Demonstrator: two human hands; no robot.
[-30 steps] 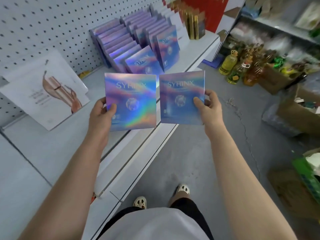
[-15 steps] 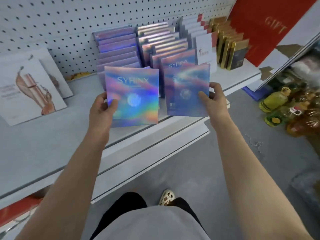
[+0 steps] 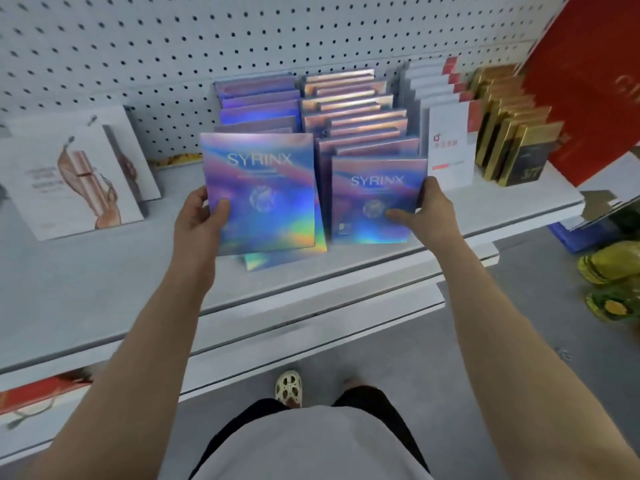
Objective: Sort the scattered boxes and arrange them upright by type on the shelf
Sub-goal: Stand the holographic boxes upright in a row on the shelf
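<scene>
SYRINX boxes: the left hand (image 3: 199, 220) grips one (image 3: 259, 192) and the right hand (image 3: 427, 211) grips another (image 3: 375, 199), fingers clasping their edges, in front of the holographic rows (image 3: 346, 109) on the shelf (image 3: 104, 271). Placing step; next, set each upright before its row. Half a second ago both were nearer the shelf's front edge.

1. Reading "SYRINX" in pale capitals across the top of the holographic box (image 3: 259, 192) in the left hand (image 3: 199, 220).
2. Reading "SYRINX" again on the second holographic box (image 3: 375, 199) in the right hand (image 3: 427, 213).
3. Showing red and grey print on the white box (image 3: 450, 143), too blurred for reading.
</scene>
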